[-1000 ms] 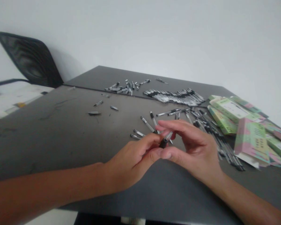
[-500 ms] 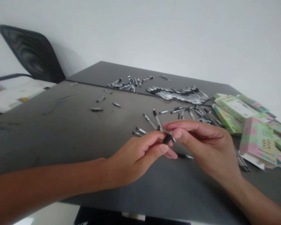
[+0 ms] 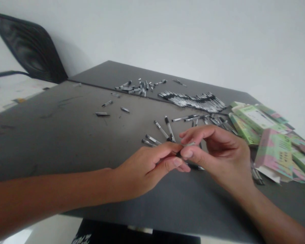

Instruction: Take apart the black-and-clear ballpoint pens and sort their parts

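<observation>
My left hand (image 3: 152, 166) is closed around a pen, of which only a bit of the black part (image 3: 178, 154) shows between the fingers. My right hand (image 3: 218, 156) meets it fingertip to fingertip. A small clear, pale piece (image 3: 189, 144) sits between its thumb and index finger; I cannot tell whether it is joined to the pen. Just beyond my hands lie several loose pens with clear barrels and black ends, among them a pen (image 3: 161, 129) and another pen (image 3: 169, 127).
A neat row of pens (image 3: 193, 101) lies farther back, beside a jumbled pile of pens and caps (image 3: 139, 88). Several small caps (image 3: 103, 114) are scattered left. Green and pink cardboard boxes (image 3: 274, 152) crowd the right side. A black mesh chair (image 3: 30, 47) stands beyond the grey table (image 3: 66, 135).
My right thumb has come down over the pen's black end, and the clear piece now shows between thumb and index finger. My left hand keeps its grip. The view has shifted slightly.
</observation>
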{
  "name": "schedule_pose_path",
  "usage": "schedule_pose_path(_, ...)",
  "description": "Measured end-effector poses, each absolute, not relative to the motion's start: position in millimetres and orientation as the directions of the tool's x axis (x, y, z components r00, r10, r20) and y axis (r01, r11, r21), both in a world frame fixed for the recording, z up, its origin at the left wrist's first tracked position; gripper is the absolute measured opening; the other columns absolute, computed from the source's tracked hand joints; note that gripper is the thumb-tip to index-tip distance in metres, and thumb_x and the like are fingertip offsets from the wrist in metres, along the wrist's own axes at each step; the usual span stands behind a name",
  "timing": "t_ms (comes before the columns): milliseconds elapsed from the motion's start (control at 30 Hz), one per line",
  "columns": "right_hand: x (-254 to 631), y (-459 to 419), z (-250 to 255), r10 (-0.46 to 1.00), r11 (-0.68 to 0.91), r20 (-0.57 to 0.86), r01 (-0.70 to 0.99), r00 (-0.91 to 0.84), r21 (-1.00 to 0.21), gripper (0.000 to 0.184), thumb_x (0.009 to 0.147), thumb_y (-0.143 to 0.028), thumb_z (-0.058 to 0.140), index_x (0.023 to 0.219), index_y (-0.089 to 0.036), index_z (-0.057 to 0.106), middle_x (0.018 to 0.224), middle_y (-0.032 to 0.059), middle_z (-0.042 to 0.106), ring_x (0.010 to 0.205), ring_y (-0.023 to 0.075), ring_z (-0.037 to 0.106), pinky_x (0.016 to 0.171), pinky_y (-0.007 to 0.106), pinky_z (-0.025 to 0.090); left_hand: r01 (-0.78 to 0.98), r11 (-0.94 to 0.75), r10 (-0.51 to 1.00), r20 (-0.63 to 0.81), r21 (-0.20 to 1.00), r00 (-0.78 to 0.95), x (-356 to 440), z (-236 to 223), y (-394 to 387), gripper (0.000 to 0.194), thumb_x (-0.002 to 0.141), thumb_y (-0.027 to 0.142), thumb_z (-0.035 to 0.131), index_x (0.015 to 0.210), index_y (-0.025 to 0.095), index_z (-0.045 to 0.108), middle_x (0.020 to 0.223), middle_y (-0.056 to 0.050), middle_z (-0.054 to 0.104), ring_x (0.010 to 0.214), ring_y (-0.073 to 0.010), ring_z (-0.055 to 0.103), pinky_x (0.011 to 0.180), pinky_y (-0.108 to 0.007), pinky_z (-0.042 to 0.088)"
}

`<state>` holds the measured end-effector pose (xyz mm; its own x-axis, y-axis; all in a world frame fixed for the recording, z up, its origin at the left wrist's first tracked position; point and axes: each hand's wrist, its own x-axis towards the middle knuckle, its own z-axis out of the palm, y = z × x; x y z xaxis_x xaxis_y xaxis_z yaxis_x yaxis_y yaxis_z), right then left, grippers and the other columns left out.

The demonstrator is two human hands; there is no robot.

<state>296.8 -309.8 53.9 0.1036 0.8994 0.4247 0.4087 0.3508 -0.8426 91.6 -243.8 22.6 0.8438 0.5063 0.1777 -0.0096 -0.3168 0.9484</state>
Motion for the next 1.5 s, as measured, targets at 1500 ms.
schedule_pose_path(1500,299,-307,60,0.846,0.438,0.528,0.467,0.076,-0.768,0.007,0.097,-0.028,0.082,0.099,-0.034,0.086,0.102,-0.0055,0.087,0.119,0.019,0.077,0.115,0.037,0.058,-0.067,-0.244,0.568,0.199,0.967,0.798,92,32,-240,0.026,0.111,0.025,0.056,0.128,0.019,0.074,0.1,0.001,0.085,0.078,-0.009,0.078,0.078,-0.019,0.058)
